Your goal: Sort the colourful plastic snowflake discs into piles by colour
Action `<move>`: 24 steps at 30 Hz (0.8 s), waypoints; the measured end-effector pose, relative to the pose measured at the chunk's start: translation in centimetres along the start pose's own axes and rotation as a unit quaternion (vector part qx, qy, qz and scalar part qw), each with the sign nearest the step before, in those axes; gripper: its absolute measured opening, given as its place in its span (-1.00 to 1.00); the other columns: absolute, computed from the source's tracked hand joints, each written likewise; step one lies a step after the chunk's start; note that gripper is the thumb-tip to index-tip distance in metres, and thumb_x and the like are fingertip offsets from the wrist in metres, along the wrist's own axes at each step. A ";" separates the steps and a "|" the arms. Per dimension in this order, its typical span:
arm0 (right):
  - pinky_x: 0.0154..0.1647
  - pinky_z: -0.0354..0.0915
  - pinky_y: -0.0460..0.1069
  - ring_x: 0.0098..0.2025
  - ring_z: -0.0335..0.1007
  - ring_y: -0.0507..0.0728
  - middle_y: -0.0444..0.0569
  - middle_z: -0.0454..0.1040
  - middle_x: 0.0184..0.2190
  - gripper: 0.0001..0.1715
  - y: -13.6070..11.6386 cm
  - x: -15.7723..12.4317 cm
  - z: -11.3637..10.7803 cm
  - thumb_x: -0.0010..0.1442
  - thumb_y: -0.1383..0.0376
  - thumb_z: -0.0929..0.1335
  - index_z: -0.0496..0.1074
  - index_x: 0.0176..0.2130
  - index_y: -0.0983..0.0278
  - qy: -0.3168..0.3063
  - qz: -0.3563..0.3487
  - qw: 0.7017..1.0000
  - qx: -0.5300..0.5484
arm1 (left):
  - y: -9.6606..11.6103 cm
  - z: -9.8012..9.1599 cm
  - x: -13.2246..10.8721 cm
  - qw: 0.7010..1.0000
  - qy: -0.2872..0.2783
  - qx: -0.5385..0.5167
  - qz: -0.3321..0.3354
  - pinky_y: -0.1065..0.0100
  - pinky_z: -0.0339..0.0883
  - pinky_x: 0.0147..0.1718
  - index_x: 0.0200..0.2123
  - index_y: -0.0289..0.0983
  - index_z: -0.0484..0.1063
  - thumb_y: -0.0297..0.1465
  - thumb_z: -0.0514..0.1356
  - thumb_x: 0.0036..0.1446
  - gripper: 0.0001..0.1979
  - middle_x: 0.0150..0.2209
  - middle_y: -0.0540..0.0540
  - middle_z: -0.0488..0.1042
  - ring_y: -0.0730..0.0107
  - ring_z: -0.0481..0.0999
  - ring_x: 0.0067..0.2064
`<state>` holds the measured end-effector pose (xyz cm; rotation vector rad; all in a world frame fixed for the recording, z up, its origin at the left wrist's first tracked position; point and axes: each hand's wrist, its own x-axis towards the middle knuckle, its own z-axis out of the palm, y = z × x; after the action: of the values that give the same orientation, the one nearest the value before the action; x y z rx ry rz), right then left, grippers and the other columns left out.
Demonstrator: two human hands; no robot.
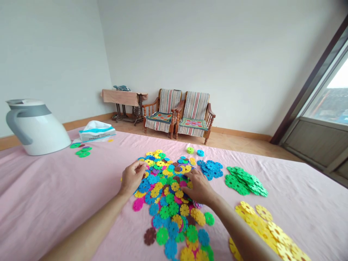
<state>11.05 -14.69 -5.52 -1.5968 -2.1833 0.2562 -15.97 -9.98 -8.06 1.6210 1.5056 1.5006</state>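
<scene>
Pink bedsheet (54, 188) filled foreground, white-walled room (239, 65) beyond. Mixed heap of plastic flower discs (165, 188) lay between our hands, long axis running 12 to 6 o'clock. Left hand (133, 177) sat at heap's 9 o'clock edge, palm down, fingers bunched; right hand (197, 186) reached further over heap, fingers pressed on discs. Cannot tell whether either held disc. Blue pile (210, 169) lay at 2 o'clock, green pile (243, 181) at 3, yellow pile (261, 224) at 4.

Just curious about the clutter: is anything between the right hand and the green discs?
Nothing visible: only bare pink sheet lies between the right hand and the green plastic discs. The blue discs sit beside that gap, farther from the person.
</scene>
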 end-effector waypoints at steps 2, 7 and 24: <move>-0.04 0.18 0.09 -0.04 0.31 0.26 0.10 0.42 -0.12 -0.59 -0.2 0.1 0.5 0.03 0.19 0.40 0.47 -0.10 0.25 0.005 0.000 1.000 0.012 | 0.0 0.0 0.0 1.000 0.000 -0.001 0.001 0.47 0.27 -0.59 -0.41 -0.30 0.49 -0.10 0.18 0.01 -0.65 -0.55 -0.03 0.49 0.36 0.46 -0.52; -0.10 0.22 0.02 -0.08 0.34 0.20 0.07 0.42 -0.15 -0.59 -0.5 0.1 1.4 0.00 0.32 0.39 0.44 -0.09 0.28 0.017 -0.008 0.999 0.046 | 0.1 0.0 -0.1 1.000 0.000 -0.003 0.003 0.45 0.30 -0.56 -0.40 -0.30 0.50 -0.09 0.18 0.01 -0.64 -0.55 -0.03 0.49 0.37 0.47 -0.53; -0.31 0.22 -0.10 -0.35 0.40 0.06 -0.13 0.50 -0.47 -0.81 -1.6 -0.7 -0.8 -0.11 0.51 0.30 0.41 -0.51 0.24 0.047 -0.036 0.993 0.105 | 0.1 0.0 0.0 1.000 -0.002 0.003 0.005 0.45 0.30 -0.55 -0.41 -0.29 0.49 -0.10 0.17 0.01 -0.66 -0.55 -0.02 0.50 0.37 0.47 -0.53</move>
<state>10.17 -15.93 -4.32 -1.3857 -2.0627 0.3690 -15.94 -9.99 -7.98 1.6368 1.5038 1.4994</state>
